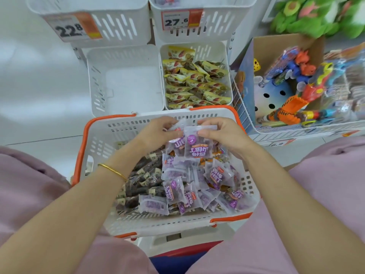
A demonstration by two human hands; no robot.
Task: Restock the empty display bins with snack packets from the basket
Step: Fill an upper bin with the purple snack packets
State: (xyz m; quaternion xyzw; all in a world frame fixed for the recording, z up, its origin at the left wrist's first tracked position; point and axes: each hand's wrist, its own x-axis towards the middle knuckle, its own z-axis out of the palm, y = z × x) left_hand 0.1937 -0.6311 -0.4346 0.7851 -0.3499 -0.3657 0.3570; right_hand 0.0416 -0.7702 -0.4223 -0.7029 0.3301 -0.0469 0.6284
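Observation:
A white basket (98,139) with orange handles rests on my lap, holding several purple snack packets (177,190) on its right and dark wrapped snacks (142,178) on its left. My left hand (156,131) and my right hand (219,133) are above the basket's far side, together gripping a small bunch of purple snack packets (197,145) by their top edges. Just beyond the basket stands an empty white display bin (94,80). To its right a bin (227,56) is filled with yellow packets (195,84).
Two upper white bins carry price tags 22.8 (71,29) and 27.6 (176,21). A cardboard box of colourful toys (296,86) sits in a wire shelf on the right, green plush toys (320,14) above it. A grey floor lies to the left.

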